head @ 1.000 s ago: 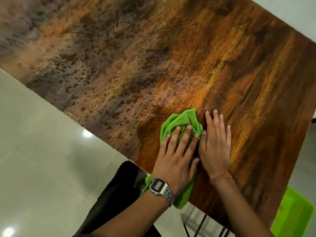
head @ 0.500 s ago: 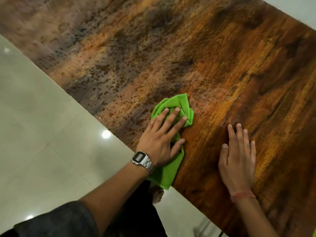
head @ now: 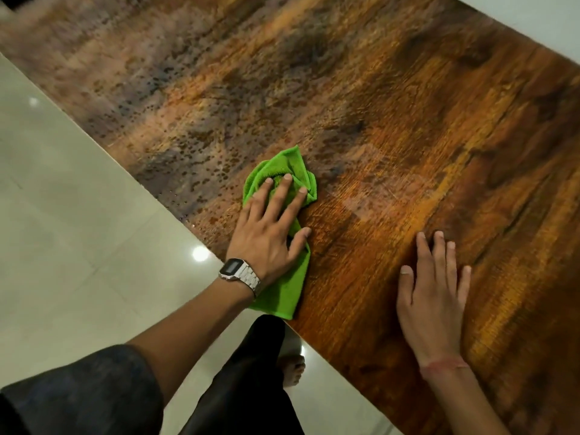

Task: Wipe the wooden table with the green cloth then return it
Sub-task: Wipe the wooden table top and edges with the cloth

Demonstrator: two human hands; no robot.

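1. The left hand [head: 266, 227] lies palm down on the green cloth [head: 282, 277], with its fingers straight and spread, pressing the cloth flat against the wooden table [head: 408, 105].
2. The cloth is bunched up. It sits near the table's edge on the person's side, with a crumpled part showing beyond the fingertips and a flatter tail running back under the wrist to that edge.
3. A silver watch [head: 240, 273] with a dark face sits on the left wrist, just over the table's edge.
4. The right hand [head: 434, 296] rests flat on the bare wood, well apart from the cloth, with its fingers straight and close together. It holds nothing.
5. A thin reddish band [head: 445, 365] circles the right wrist.
6. The tabletop is dark and amber-brown around the hands. Farther away, on the left side, it looks paler and is speckled with many small dark spots or droplets.
7. Below the table's edge lies a pale, glossy tiled floor [head: 78, 246] with bright reflections of lights.
8. A dark trouser leg [head: 248, 378] and a bare foot [head: 293, 370] show beneath the edge, and a dark sleeve [head: 84, 394] covers the left upper arm.
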